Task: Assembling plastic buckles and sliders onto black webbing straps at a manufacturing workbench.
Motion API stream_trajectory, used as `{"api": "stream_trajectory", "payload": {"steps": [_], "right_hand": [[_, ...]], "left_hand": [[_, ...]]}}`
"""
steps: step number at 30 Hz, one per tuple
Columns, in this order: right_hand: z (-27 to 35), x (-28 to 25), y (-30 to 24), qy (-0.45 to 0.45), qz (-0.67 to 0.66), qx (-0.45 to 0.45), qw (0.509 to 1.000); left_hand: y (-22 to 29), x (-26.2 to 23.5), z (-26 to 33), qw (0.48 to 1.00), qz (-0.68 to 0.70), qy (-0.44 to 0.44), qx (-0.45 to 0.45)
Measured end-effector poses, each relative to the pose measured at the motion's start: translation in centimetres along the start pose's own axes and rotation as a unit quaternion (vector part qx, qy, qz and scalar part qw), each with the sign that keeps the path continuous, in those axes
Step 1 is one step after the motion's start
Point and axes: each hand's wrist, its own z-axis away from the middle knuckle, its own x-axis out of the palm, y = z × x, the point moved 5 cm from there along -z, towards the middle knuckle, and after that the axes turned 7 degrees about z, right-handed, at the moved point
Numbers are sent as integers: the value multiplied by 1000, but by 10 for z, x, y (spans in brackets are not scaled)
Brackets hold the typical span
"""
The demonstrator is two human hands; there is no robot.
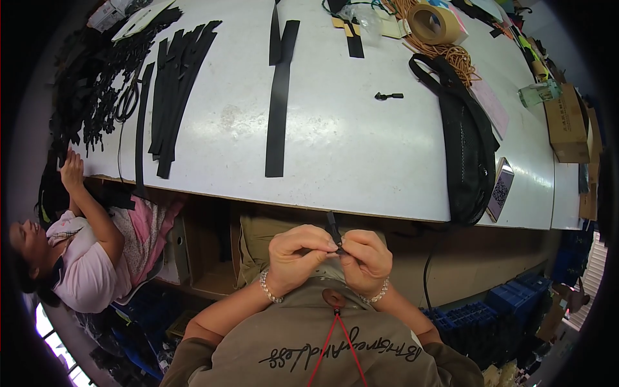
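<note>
Just off the near edge of the table, my left hand [298, 255] and my right hand [366, 259] meet in front of my chest. Both are closed in a pinch, thumbs and fingertips almost touching. Between them is a narrow black strip [333, 223] that looks like zipper tape, its upper end reaching toward the table edge. A tiny part at the fingertips is too small to make out. Straight ahead on the white table [361, 155] lies a long black strip [278, 116]. Farther right is a small black zipper pull [389, 96].
Left on the table are several black strips [184, 90], scissors [127, 103] and a heap of black corded pieces [106, 84]. A black bag [461, 148], phone [500, 189], tape roll [433, 24] and brown cord [459, 61] lie right. A co-worker [90, 258] sits at left.
</note>
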Motion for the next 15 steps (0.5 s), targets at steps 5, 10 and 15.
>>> {"api": "stream_trajectory", "payload": {"steps": [5,10,15], "right_hand": [[-1,-1,-4,-6,0,9,1000],[-2,2,-3,-33,9,-26,999],[-2,1,-7,-28,48,-68,996]], "left_hand": [[-3,0,2,1000,16,-4,3],[-3,1,3,999,26,7,-26],[-3,2,4,999,30,3,-28]]}}
